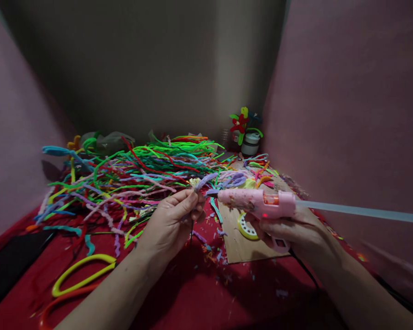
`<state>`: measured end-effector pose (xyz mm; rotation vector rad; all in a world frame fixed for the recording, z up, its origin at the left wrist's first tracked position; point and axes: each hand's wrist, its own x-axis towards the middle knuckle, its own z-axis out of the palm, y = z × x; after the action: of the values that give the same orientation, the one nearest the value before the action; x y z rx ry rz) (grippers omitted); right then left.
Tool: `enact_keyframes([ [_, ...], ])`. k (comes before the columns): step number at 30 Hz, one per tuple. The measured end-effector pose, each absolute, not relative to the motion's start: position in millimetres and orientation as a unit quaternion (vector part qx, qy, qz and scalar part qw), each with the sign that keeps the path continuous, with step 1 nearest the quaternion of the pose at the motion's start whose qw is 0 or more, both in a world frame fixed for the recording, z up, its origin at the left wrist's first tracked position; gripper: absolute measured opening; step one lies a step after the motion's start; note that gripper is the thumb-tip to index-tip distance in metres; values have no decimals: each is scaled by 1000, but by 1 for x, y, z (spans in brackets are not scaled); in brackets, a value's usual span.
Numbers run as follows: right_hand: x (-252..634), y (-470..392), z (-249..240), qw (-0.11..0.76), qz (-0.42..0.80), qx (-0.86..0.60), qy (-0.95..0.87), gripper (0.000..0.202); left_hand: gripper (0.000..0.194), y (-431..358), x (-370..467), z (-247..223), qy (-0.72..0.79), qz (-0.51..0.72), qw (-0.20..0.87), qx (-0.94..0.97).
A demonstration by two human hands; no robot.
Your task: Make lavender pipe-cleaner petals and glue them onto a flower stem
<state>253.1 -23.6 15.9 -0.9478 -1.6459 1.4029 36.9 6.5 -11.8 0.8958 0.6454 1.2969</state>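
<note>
Between the thumb and fingers of my left hand [174,213] is a small pipe-cleaner flower, its cream stamen cluster [194,182] and a purple pipe-cleaner petal [206,180] showing above the fingertips. A thin dark stem hangs below that hand. My right hand [289,229] is wrapped round the handle of a pink hot glue gun [258,202], whose red light is lit. The gun's dark nozzle points left, close to the purple petals; whether it touches them I cannot tell. A long translucent glue stick [361,211] sticks out of its back end.
A big heap of coloured pipe cleaners [151,160] covers the back and left of the red cloth [192,293]. A wooden board [234,247] bears a yellow tape roll [247,227] and cut pieces. Scissors with yellow handles [84,275] lie front left. Finished flowers [240,123] stand by the wall.
</note>
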Motion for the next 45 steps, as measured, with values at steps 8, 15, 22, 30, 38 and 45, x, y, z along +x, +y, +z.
enact_keyframes([
  [8,255,-24,14,385,539,-372,-650,42,18,6,37,-13,276,571,663,398],
  [15,259,-23,4,393,549,-387,-629,38,16,7,37,-14,271,569,664,402],
  [22,258,-25,6,384,533,-391,-645,19,18,6,37,-15,268,569,662,407],
  [30,264,-28,2,376,493,-424,-660,27,16,5,38,-13,273,567,663,405],
  [38,267,-35,-2,411,389,-362,-740,40,16,6,37,-14,268,568,662,411],
  [45,298,-38,-20,350,227,-463,-782,23,14,7,35,-17,272,566,662,409],
])
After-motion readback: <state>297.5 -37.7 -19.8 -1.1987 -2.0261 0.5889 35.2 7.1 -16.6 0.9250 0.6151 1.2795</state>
